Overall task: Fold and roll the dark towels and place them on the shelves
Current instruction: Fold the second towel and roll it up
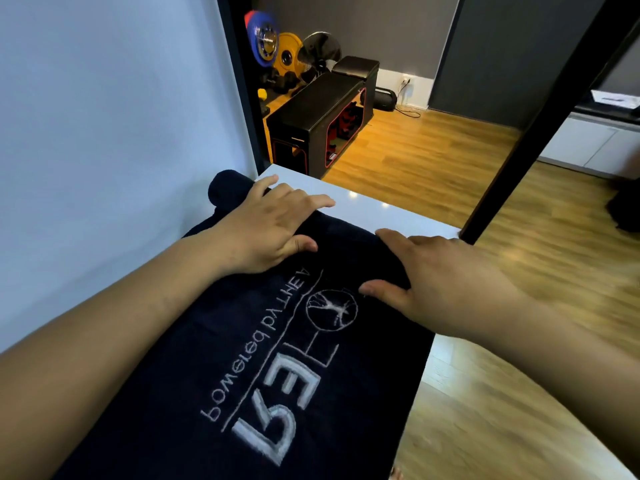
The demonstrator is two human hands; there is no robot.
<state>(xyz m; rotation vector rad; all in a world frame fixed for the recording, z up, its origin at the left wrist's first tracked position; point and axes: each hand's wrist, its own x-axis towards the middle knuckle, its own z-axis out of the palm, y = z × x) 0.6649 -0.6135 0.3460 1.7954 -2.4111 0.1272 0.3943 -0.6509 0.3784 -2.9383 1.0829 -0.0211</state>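
White stitching on the dark towel [156, 393], seen upside down, includes "powered by", larger block letters I cannot read and a round tree emblem. It lies on a glossy white top [381, 213] beside a pale wall [104, 133], its far edge gripped by the curled fingers of the left hand [273, 226] and right hand [440, 278]. Beyond are a wooden floor [433, 150] and coloured weight plates [263, 39].

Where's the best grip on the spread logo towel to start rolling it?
Grip the far short edge of the logo towel from above, one grip near each corner, as the left hand and right hand hold it. It lies flat lengthwise on the white surface, so that edge rolls straight back toward you.
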